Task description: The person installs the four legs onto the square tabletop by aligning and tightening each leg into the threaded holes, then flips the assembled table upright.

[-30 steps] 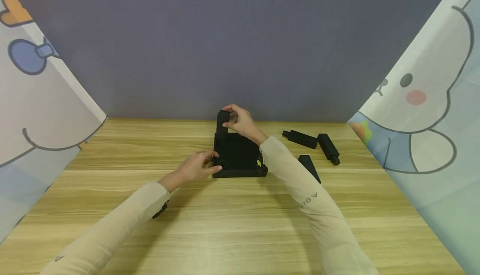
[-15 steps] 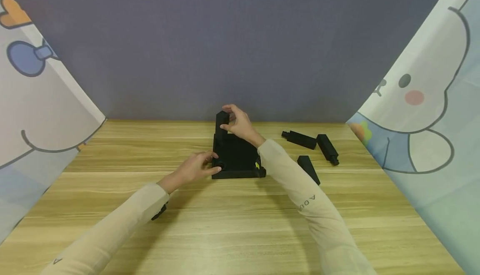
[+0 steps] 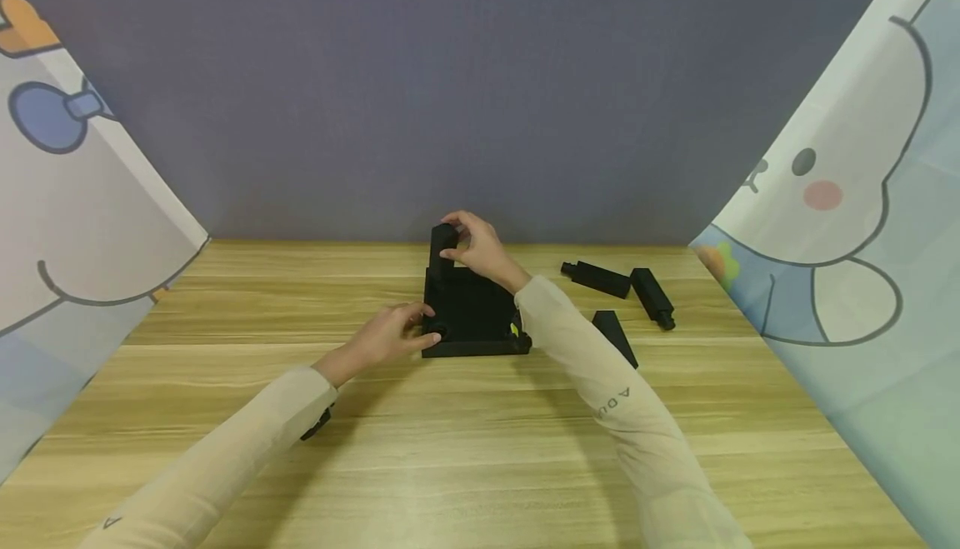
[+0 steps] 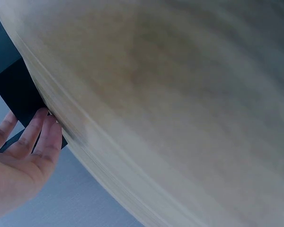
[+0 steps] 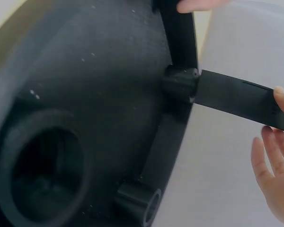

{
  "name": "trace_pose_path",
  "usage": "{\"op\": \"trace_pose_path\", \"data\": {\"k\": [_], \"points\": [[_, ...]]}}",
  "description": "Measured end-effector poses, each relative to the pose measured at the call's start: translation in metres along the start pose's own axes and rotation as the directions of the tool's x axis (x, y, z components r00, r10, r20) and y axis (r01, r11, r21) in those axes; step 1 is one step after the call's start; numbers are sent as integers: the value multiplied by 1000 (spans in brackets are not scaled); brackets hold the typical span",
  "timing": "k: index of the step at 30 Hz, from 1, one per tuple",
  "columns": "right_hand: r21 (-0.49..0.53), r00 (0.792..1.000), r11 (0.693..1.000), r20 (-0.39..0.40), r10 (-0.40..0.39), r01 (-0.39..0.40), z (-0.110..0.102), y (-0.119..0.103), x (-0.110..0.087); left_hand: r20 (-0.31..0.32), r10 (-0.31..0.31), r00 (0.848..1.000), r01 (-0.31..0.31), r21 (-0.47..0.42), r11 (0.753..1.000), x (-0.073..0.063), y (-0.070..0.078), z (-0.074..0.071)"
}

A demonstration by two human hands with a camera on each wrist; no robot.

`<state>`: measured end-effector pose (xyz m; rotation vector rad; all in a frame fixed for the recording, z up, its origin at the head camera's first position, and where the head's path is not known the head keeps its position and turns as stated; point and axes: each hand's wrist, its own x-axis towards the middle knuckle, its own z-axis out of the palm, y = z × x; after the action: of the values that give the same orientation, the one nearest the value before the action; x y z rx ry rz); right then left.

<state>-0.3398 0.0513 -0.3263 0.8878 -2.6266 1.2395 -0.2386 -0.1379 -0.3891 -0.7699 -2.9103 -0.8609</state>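
A square black base (image 3: 480, 307) with a raised rim lies on the table, its hollow side up. At its far left corner stands a black square leg (image 3: 442, 247), which meets a round socket (image 5: 181, 85) in the right wrist view. My right hand (image 3: 483, 251) pinches this leg near its top, thumb on the near side and fingers behind. The left hand (image 3: 384, 334) holds the base at its near left corner, thumb over the rim. In the left wrist view, its fingers (image 4: 47, 142) lie against the black side.
Two black legs with narrow threaded ends, one lying crosswise (image 3: 600, 279) and one angled (image 3: 653, 297), rest at the right. A third black piece (image 3: 615, 336) lies partly behind the right sleeve. Another bare socket (image 5: 141, 203) shows in the base. A grey wall (image 3: 465, 99) closes the back.
The upright leg looks turned slightly, and my right fingers have shifted a little around its top. The left hand stays at the base's corner. The head view has drifted slightly.
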Motion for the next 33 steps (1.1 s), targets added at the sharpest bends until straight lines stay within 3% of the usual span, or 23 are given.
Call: {"op": "trace_pose_path", "data": {"k": [8,23,33], "points": [[-5,997,1000,-76,-3,3,8,1,0,-6,5,1000,-5,-1,1000,1,-1,1],[78,1000,997,14,-4,3,-1,4,4,0,6,1000,-6,-1,1000,1,1,0],[81,995,997,-96,10,-2,7,6,-2,-5,5,1000,-5,4,1000,0,0,0]]}}
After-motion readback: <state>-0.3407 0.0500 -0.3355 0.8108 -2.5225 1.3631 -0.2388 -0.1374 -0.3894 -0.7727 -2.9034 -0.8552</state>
